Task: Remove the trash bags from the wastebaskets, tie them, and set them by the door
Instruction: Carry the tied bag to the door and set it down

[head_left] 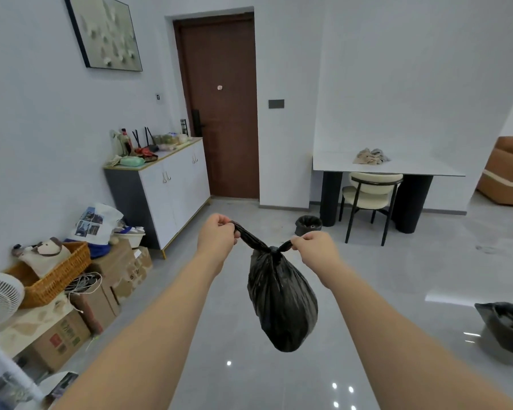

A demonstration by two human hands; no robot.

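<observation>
Midair at 6 o'clock, left hand [216, 235] and right hand [311, 247] pinch the bag [282, 297] knot's ends; lined wastebaskets at 1 [308, 224] and 4 o'clock [505, 327] remain.

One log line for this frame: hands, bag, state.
left hand: grips bag end | right hand: grips other end | bag: knotted, hanging above floor | door: ahead, shut

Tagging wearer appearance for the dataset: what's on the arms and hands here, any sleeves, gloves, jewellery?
Both forearms are bare as far as the frame shows, with no sleeve edge in view. The left hand and right hand wear no gloves. No watch, bracelet or ring is visible, and no markings or cables.
</observation>
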